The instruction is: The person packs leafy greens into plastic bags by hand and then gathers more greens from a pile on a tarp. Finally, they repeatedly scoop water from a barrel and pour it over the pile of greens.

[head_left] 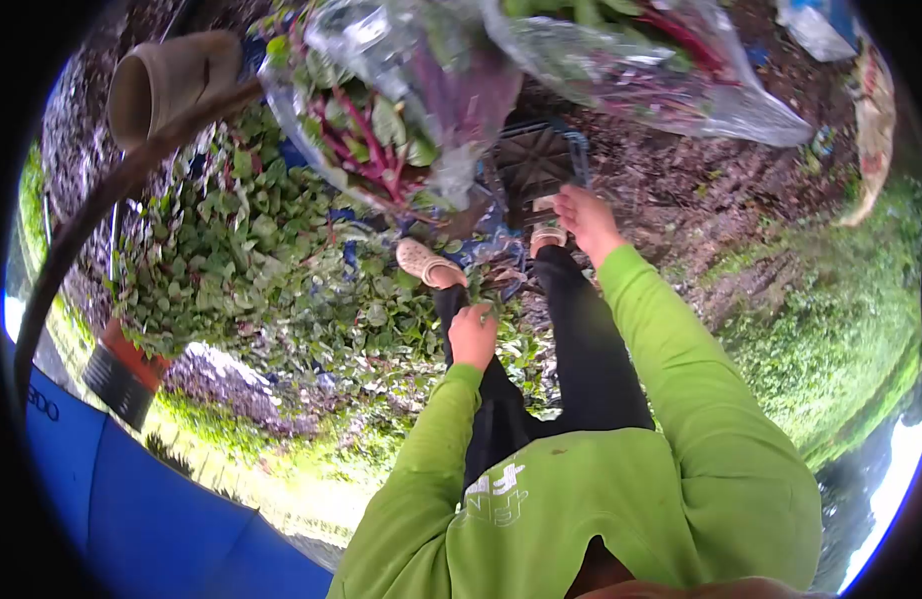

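Lower left of the frame: blue sheet (131, 499), nothing visible on it. Upper left: curved pipe (81, 220) with a tan open end. Left of centre: loose heap of greens (251, 250) spread on the ground, in no container.

Top centre: clear bag (401, 90), stuffed with red-stemmed leaves, mouth turned toward the heap. Just right of it, a second bag (670, 80), also full of leaves and red stems.

Centre: left hand (473, 337) closed by the knee at the heap's edge, seemingly on a few leaves, though too small to be sure. Just above and to the right: right hand (586, 215) reaching toward a dark crate (536, 160), fingers curled; whether gripping anything cannot be told. Crate lying under the bags, contents hidden.

Probably gathering a bunch from the heap. Next move calls for a firm pinch on the stems and a clear lift toward a bag mouth without shedding leaves.

Right side: grass (830, 329).
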